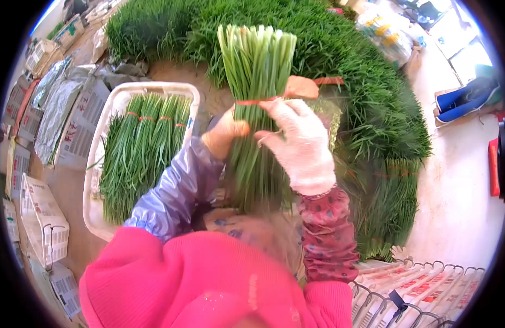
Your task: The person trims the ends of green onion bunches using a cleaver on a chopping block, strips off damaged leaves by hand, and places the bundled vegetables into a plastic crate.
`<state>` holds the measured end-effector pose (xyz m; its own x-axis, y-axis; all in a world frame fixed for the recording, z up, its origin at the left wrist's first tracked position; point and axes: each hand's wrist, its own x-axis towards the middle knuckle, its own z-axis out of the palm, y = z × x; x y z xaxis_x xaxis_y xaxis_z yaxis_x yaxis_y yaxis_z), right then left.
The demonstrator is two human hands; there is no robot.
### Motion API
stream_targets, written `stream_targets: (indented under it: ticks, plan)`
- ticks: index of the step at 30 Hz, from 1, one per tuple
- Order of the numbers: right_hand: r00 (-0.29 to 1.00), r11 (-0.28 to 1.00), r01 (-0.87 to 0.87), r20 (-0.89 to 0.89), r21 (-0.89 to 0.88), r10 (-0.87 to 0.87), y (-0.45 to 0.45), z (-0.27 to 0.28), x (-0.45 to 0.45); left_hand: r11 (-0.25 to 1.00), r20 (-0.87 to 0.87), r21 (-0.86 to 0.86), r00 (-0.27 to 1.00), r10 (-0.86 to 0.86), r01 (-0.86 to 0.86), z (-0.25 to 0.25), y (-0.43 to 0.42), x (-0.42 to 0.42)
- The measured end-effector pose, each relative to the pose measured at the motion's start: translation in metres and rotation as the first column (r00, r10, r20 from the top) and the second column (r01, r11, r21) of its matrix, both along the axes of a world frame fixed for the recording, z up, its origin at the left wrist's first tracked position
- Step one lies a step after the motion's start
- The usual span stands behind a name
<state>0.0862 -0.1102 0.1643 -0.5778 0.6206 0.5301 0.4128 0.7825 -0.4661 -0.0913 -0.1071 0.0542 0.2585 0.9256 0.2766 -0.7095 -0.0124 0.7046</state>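
A thick bunch of garlic chives [258, 60] stands upright in front of me, pale cut stems at the top and dark leaves hanging below. Around its middle runs a red band [248, 102]. My left hand [228, 131], in an orange-tinted covering, is closed around the bunch's left side just under the band. On the other side my right hand [304, 145], in a white glove, has its fingertips closed at the band and its thumb against the leaves. Behind the right hand is a brownish-orange block-like piece [301, 87].
To the left, a white plastic crate [88, 186] holds several banded chive bunches [146, 147]. Loose chives [340, 54] are heaped at the back and right, with more tied bunches [394, 186] below. White crates [44, 224] line the far left. Blue shoes [465, 101] sit at the right.
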Motion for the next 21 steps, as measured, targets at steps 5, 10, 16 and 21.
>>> stream_targets:
  ticks: [5, 10, 16, 21]
  plan:
    - [0.964, 0.948, -0.081, 0.265, 0.307, -0.004, 0.011, -0.001, 0.003, 1.000, -0.107, 0.031, 0.994, 0.001, 0.002, -0.036, 0.010, 0.000]
    - [0.965, 0.842, -0.091, 0.254, 0.532, -0.056, 0.016, -0.016, 0.015, 1.000, -0.153, -0.030, 0.988, -0.009, 0.004, -0.036, 0.002, 0.002]
    - [0.775, 0.519, -0.454, -0.608, -0.724, -0.170, -0.009, 0.036, 0.024, 0.984, -0.270, 0.037, 0.946, 0.179, -0.176, -0.025, 0.000, 0.016]
    - [0.668, 0.720, -0.540, -0.742, -0.436, 0.052, -0.013, 0.018, 0.053, 0.961, -0.335, 0.073, 0.901, 0.276, -0.268, -0.026, 0.000, 0.024]
